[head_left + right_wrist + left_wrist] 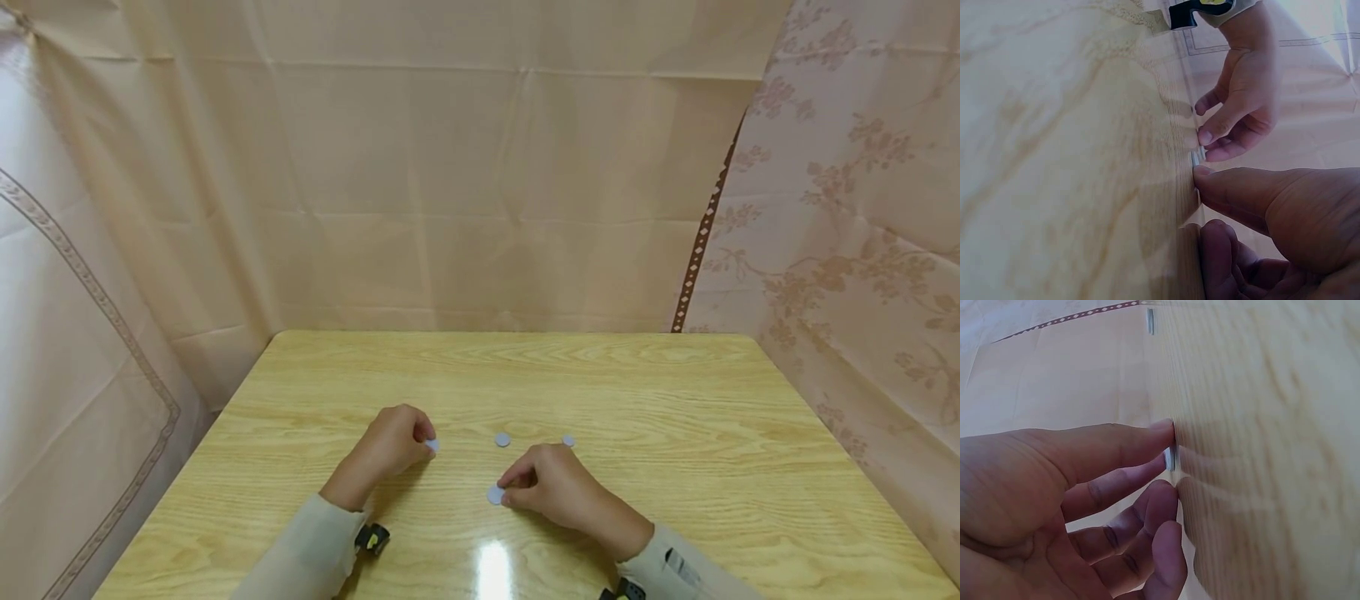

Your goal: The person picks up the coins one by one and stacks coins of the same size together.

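My left hand (393, 442) pinches a small round white disc (432, 447) at the tabletop. Seen edge-on in the left wrist view, that same disc (1170, 459) sits between thumb and forefinger, the other fingers bent beside it. A second white disc (495, 495), nearer the front, is pinched at its right edge by my right hand (558, 492). Only a thin edge of a disc (1195, 159) shows by the right thumb in the right wrist view. Two more white discs lie flat beyond the right hand: one disc (502, 439) in the middle, another disc (568, 441) just behind the knuckles.
The wooden table (315, 375) has a glossy light-grained top, with a bright reflection near the front. Beige cloth (480, 183) hangs behind the table, and flowered cloth (862, 208) hangs on the right. Each wrist carries a dark strap, such as the left strap (372, 539).
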### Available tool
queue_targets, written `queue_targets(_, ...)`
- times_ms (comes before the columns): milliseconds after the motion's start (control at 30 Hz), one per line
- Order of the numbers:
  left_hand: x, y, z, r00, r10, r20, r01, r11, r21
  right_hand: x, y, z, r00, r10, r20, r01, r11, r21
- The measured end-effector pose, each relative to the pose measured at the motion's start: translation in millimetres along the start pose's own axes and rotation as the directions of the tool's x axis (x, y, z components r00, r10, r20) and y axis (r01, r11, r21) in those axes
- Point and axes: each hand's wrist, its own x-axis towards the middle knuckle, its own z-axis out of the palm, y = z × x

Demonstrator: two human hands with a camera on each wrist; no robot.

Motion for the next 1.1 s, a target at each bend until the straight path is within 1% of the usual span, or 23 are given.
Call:
queue_targets(200, 1.4, -0.3, 0.3, 1.000, -0.005, -0.006, 0.005, 1.000, 0.012, 0.3, 0.9, 0.3, 1.000, 0.000, 0.000, 0.000, 1.000, -0.001)
queue_targets(500, -1.4, 3.9, 1.1, 0.999, 0.032, -0.029, -0.029, 0.995, 0.095, 1.0, 2.2, 1.0, 1.000, -0.005, -0.004, 0.005, 1.000, 0.002)
queue_targets(633, -2.2, 4.8, 0.8, 0.998, 0.044, -0.034, -0.040, 0.992, 0.117, 0.4, 1.6, 0.3, 1.000, 0.000, 0.001, 0.000, 1.000, 0.001)
queue_targets(833, -1.4, 4.9, 1.4, 0.998, 0.049, -0.033, -0.044, 0.992, 0.114, -0.2, 1.2, -0.1, 1.000, 0.000, 0.003, 0.000, 1.000, 0.003)
queue_targets(1100, -0.1, 4.5, 1.3, 0.999, 0.053, -0.012, -0.052, 0.998, 0.047, 0.2, 1.7, 0.3, 1.000, 0.000, 0.000, 0.000, 1.000, 0.004)
